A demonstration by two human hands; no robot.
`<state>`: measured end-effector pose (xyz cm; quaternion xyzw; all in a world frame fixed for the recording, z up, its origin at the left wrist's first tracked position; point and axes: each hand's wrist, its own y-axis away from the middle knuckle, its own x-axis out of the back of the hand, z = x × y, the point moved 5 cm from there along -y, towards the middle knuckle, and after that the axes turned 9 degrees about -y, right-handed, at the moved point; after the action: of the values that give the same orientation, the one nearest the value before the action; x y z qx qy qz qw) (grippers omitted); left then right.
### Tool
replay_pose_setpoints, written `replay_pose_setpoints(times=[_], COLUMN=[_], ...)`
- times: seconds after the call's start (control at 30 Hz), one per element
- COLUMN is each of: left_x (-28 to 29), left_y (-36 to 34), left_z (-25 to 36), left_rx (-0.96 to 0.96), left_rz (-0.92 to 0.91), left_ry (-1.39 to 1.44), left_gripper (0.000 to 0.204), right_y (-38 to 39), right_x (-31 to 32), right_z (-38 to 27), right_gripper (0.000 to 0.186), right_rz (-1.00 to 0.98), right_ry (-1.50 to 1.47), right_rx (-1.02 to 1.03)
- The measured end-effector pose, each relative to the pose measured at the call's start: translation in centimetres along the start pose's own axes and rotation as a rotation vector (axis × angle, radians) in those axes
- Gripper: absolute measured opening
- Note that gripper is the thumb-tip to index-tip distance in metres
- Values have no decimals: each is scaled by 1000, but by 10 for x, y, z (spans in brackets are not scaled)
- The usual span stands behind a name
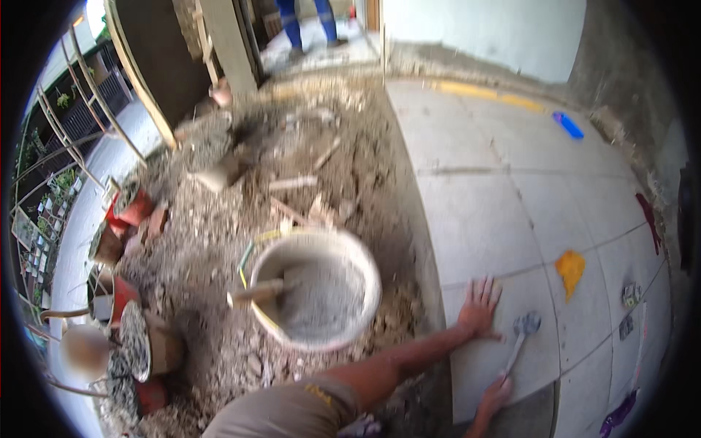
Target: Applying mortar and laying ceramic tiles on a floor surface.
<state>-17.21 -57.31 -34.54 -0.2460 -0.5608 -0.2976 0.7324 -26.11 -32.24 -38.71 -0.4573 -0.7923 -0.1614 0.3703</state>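
Observation:
My left hand (478, 310) lies flat with spread fingers on a pale floor tile (467, 372). Closed round the light handle of a mallet (515, 350) is my right hand (496, 393), nearer to me. The mallet's grey, round head is over the same tile, just right of my left hand; whether it touches the tile, I cannot tell. A darker strip (511, 417) shows below the tile's near edge. Left of my arm stands a round tub (374, 281) of grey mortar, with a wooden-handled tool (259, 292) lying across its rim.
Several buckets (157, 343), some holding mortar, stand at the left amid rubble (212, 292). Wood scraps (292, 182) lie beyond the tub. On the tiles are an orange-yellow cloth (569, 271) and a blue object (567, 125). A person in blue trousers (307, 18) stands in the far doorway.

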Motion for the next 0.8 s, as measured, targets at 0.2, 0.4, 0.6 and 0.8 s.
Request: replay_pose_setpoints(times=[0.2,0.4,0.6,0.8], left_x=[-3,3,1,-1], left_y=[9,5,-1,2], left_z=[1,3,-1,1], left_rx=[8,8,-4,-8], left_rz=[-76,-80,-56,-59], left_ry=[-17,-26,-56,-43], left_gripper=[143,141,142,143], right_y=[8,7,-9,-11], right_x=[-5,-8,-26,-30], right_z=[4,4,41,60], right_gripper=[43,39,34,35], right_rz=[167,184,101,158], right_ry=[90,143,104,215], right_rx=[168,238,298,361])
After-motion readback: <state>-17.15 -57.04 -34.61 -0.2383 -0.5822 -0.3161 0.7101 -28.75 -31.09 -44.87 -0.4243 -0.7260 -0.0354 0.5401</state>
